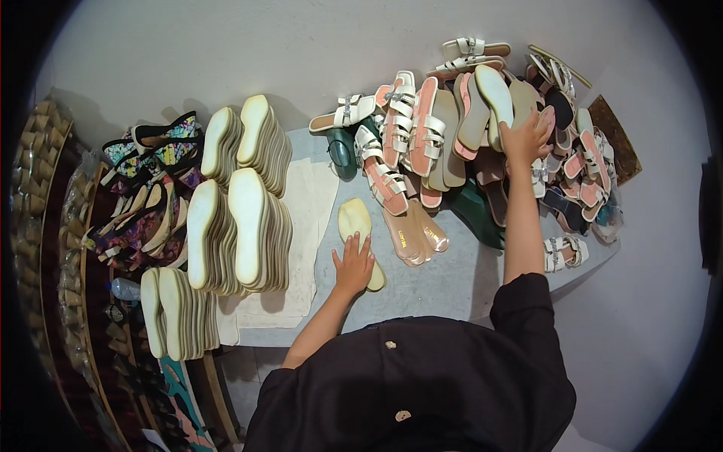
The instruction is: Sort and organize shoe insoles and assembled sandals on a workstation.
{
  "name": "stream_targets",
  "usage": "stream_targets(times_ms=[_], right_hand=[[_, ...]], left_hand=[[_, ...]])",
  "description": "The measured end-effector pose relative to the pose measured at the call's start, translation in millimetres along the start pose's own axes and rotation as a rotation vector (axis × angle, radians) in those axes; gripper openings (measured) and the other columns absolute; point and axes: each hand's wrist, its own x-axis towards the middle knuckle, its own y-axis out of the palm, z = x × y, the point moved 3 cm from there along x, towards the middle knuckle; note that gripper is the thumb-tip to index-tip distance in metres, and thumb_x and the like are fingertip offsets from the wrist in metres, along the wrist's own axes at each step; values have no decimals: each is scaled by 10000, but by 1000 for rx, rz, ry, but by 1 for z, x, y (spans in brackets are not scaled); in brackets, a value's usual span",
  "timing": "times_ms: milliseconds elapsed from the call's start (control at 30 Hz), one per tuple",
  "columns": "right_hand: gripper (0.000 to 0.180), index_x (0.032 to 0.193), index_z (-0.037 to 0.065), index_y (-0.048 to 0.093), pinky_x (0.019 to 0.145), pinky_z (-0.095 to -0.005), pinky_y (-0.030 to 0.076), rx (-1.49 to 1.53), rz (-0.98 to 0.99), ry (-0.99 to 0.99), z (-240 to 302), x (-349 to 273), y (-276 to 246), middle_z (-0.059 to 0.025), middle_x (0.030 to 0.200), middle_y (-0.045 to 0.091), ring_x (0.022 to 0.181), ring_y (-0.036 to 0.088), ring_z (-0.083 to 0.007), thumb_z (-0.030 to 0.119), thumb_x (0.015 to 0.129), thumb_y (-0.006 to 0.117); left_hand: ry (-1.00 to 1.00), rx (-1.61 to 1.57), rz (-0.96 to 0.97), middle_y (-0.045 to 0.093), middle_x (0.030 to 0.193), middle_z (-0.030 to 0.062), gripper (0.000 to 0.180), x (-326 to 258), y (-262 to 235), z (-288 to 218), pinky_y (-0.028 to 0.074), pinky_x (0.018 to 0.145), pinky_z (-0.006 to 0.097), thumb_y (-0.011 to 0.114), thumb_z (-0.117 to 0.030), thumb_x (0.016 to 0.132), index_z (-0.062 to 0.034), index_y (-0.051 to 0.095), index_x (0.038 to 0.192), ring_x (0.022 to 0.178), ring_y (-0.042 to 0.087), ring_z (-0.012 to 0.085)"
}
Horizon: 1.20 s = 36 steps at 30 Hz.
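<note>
My left hand (pixel 352 267) lies flat on a cream shoe sole (pixel 355 217) on the table, its fingers spread. The sole's toe end shows beyond the fingertips and its heel end beside my wrist. My right hand (pixel 527 141) reaches over the heaped sandals and soles at the far right, fingers apart. Its thumb side touches the lower end of a pale sole (pixel 493 90) leaning on the heap. What lies under its fingers is partly hidden. Just right of my left hand are clear-brown insoles (pixel 410 237) with gold print.
Tall stacks of cream soles (pixel 252 218) stand left on white paper (pixel 305 226). White strapped sandals (pixel 425 135) and a green shoe last (pixel 478 215) lie in the heap. Patterned shoes (pixel 154 154) and shelves (pixel 45 188) line the left side. A wall (pixel 301 53) runs behind the grey table (pixel 452 290).
</note>
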Motion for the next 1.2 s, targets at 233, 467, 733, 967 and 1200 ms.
stream_targets(times_ms=[233, 467, 733, 967, 1200], right_hand=[[651, 1265, 97, 424, 990, -393, 319, 266, 436, 110, -54, 12, 44, -221, 1199, 479, 1121, 457, -360, 304, 686, 636], [592, 1259, 38, 409, 978, -429, 320, 629, 20, -161, -32, -23, 31, -217, 1224, 408, 1155, 391, -367, 173, 720, 614], [614, 1291, 149, 414, 958, -438, 354, 216, 349, -77, -13, -17, 26, -260, 1248, 386, 1114, 427, -418, 239, 720, 619], [572, 1252, 37, 450, 961, -399, 361, 738, 235, -68, -42, -4, 21, -230, 1228, 461, 1134, 456, -356, 218, 742, 633], [541, 1310, 1, 407, 948, -328, 360, 930, 291, -210, -11, -161, -68, -145, 1191, 485, 1092, 478, -236, 168, 833, 602]], left_hand=[[-10, -10, -7, 204, 1468, 112, 507, -1, 1, 1, 121, 996, 658, 382, -333, 915, -182, 305, 1392, 1353, 188, 281], [-7, -15, -6, 203, 1467, 115, 506, -1, -1, 1, 123, 992, 662, 391, -330, 913, -180, 310, 1390, 1352, 190, 288], [-16, -32, -8, 205, 1466, 117, 506, -1, -1, 0, 122, 993, 661, 393, -334, 911, -178, 318, 1387, 1352, 192, 286], [-19, -40, 11, 197, 1468, 124, 502, -2, -1, -2, 111, 994, 664, 375, -329, 917, -175, 310, 1390, 1356, 176, 298], [-12, -31, -37, 222, 1458, 118, 499, -1, 1, 1, 137, 988, 660, 395, -320, 912, -175, 323, 1384, 1348, 203, 283]])
